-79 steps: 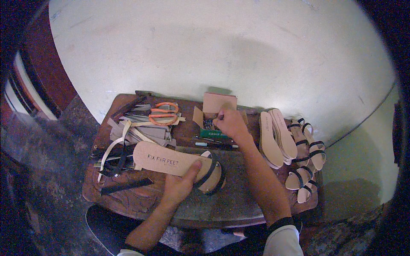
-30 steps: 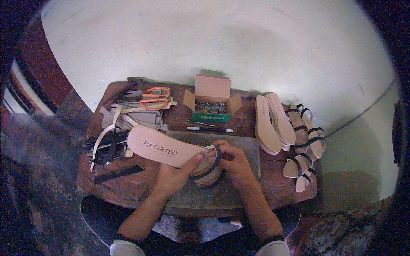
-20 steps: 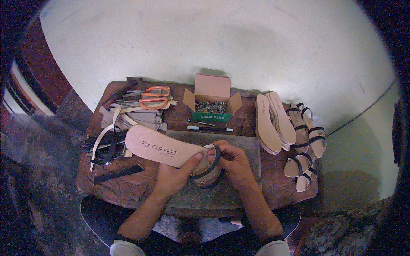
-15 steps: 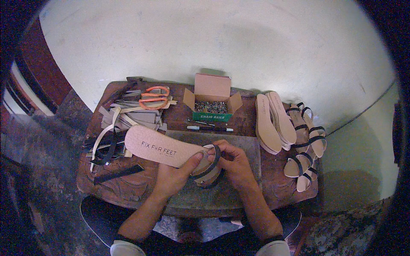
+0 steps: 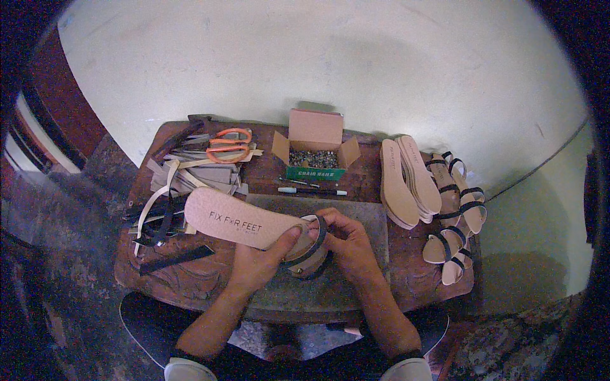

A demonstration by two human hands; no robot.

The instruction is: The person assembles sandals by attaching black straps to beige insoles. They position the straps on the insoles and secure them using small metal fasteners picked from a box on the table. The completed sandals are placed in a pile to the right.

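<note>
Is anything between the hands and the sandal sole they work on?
Nothing visible: the left hand grips the pink sandal sole directly, and the right hand touches its dark strap.

A pale pink insole [image 5: 238,219] with dark lettering carries a black strap [image 5: 316,236] at its toe end. Orange-handled scissors [image 5: 229,145] lie on grey and cream strips [image 5: 190,174]. A pink cardboard box [image 5: 316,136] with a green front band holds silvery nails. Beige soles [image 5: 406,181] sit beside tan sandals [image 5: 454,209] with black straps, all on a reddish-brown wooden table [image 5: 413,279].
</note>
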